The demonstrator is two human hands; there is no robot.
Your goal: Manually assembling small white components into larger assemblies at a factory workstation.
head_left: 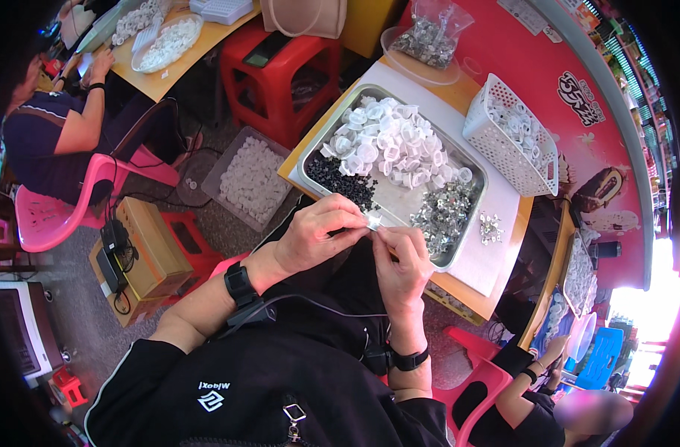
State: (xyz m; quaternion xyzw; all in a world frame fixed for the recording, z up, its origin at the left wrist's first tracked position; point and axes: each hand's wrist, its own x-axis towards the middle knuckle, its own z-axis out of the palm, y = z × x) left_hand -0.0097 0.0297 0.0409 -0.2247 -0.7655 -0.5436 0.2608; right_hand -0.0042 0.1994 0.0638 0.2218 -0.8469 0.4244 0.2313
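Observation:
My left hand (319,232) and my right hand (404,262) meet at the near edge of a metal tray (307,162). Pinched between both hands' fingertips is a small whitish plastic piece (373,220), mostly covered by the fingers. In the tray lie a heap of translucent white plastic caps (392,138), a pile of small black parts (341,180) on the left, and a pile of small shiny metal parts (443,214) on the right. Just outside the tray's right side, several loose metal parts (491,228) rest on a white board (510,212).
A white perforated basket (496,145) of clear parts stands right of the tray; a bag of metal parts (427,37) lies behind. A grey bin of white pieces (248,179) and a red stool (280,86) stand left. Other people sit at tables at far left and lower right.

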